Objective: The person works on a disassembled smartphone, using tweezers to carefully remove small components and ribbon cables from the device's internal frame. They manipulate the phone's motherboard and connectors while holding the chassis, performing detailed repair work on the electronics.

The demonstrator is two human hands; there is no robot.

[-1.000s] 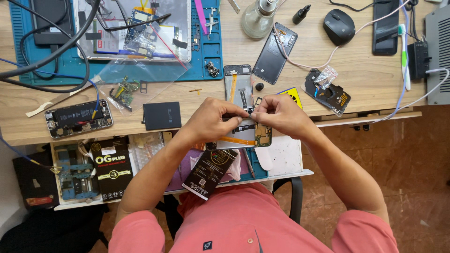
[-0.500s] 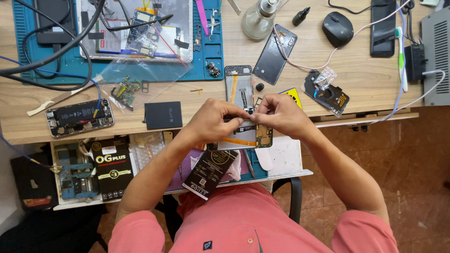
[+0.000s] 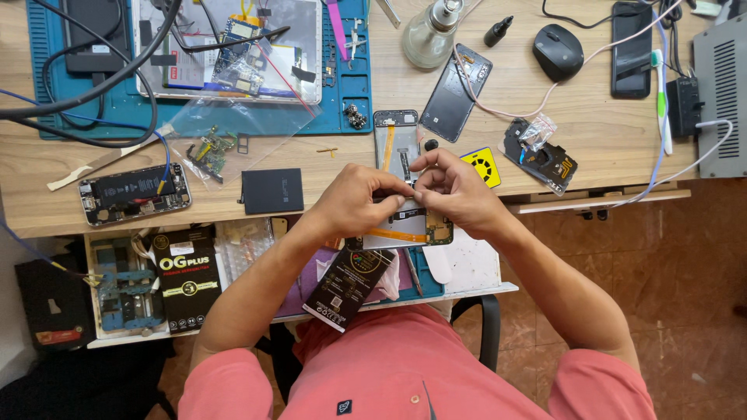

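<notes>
- Light wooden workbench (image 3: pixel 311 187): long top, cluttered with parts and cables.
- Blue rectangular work mat (image 3: pixel 342 109): upper left of the bench, carrying a white-framed opened device (image 3: pixel 233 54) crossed by black cables.
- Grey metal box with vent slots (image 3: pixel 720 93): right edge of the bench.
- Opened phone with bare silver frame and orange ribbon cable (image 3: pixel 401 194): at the front edge of the bench, middle, lying lengthwise away from the person and partly covered by both hands.
- Left hand (image 3: pixel 362 202): fingers bent, thumb and forefinger pinched narrowly on the phone's middle section; what sits between the fingertips cannot be made out.
- Right hand (image 3: pixel 455 190): fingertips pressed on the same spot, touching the left hand's; any small part held is hidden.
- Second opened phone with black battery (image 3: pixel 134 193): left of the bench.
- Black flat rectangular battery (image 3: pixel 271 190): just left of the left hand.
- Dark phone back cover (image 3: pixel 457 92): beyond the hands.
- Black computer mouse (image 3: pixel 558 51): upper right.
- Clear glass dispenser bottle (image 3: pixel 429 35): top centre.
- Yellow square sticker (image 3: pixel 482 166): beside the right hand.
</notes>
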